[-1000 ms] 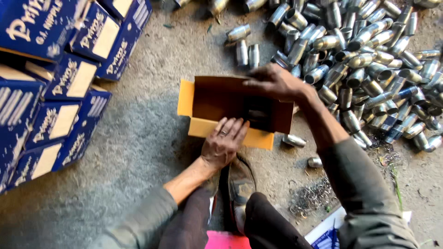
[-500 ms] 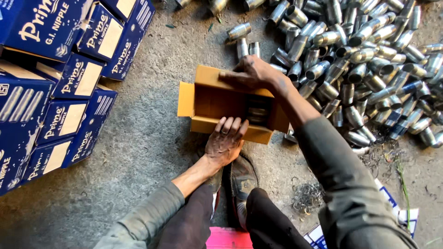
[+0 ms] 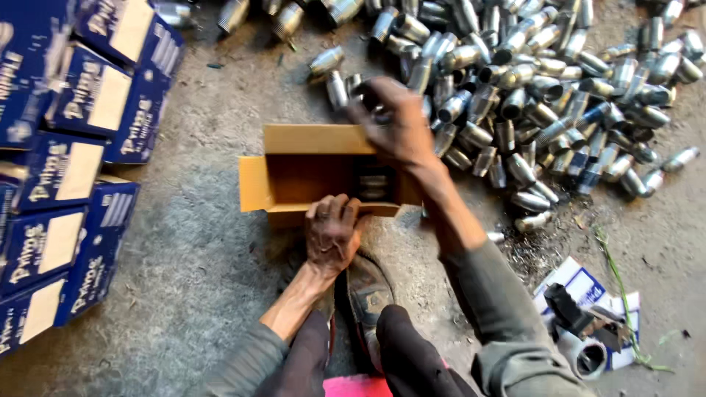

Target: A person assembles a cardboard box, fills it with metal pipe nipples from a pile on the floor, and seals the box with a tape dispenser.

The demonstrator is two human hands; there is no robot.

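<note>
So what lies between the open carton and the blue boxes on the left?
Only bare concrete floor separates the carton from the blue boxes, as the head view shows.
</note>
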